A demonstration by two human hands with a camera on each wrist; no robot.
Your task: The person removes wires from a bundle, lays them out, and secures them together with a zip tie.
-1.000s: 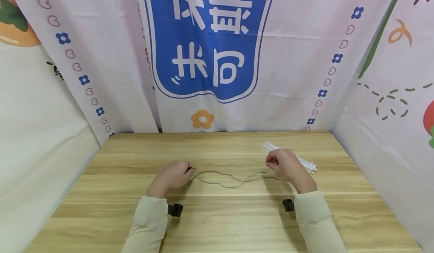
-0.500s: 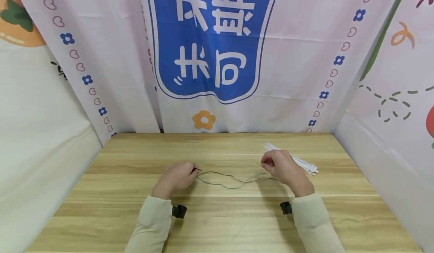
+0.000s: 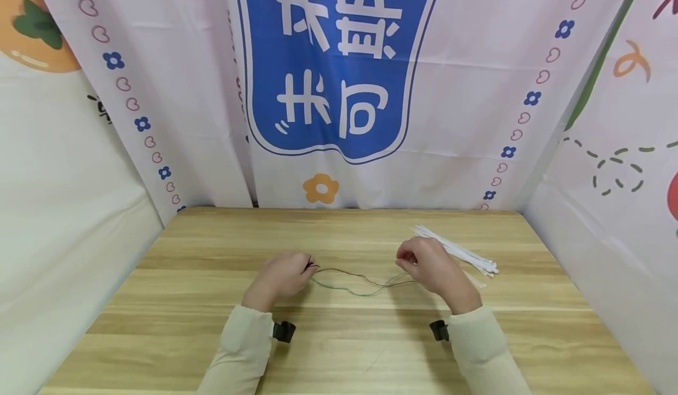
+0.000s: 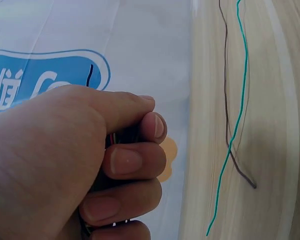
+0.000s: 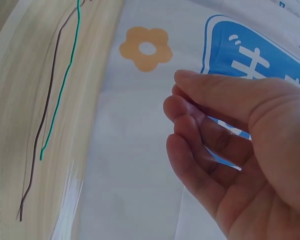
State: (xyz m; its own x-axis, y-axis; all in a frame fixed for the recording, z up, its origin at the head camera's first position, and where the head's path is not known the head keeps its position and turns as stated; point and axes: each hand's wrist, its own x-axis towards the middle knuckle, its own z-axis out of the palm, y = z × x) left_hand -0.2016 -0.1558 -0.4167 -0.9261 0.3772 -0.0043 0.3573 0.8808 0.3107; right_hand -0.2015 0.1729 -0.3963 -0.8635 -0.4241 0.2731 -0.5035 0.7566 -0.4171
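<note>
The left hand (image 3: 279, 274) grips a bundle of thin wires (image 4: 113, 139); the right hand (image 3: 433, 265), loosely curled, shows nothing held. Between them, a green wire (image 4: 242, 97) and brown wire (image 4: 225, 85) cross on the counter (image 3: 349, 348); lifting one could drag the other.

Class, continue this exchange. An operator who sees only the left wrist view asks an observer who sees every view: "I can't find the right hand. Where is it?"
Observer: In the head view, the right hand is over the right half of the table, partly hiding some white cable ties.
Operator: Is it holding anything?
Observer: The right wrist view shows nothing between its fingers.
Operator: The dark wire and the green wire run off the top of my view. Which reaches farther?
Observer: The dark wire; its end shows beyond the green one's in the right wrist view.
</note>
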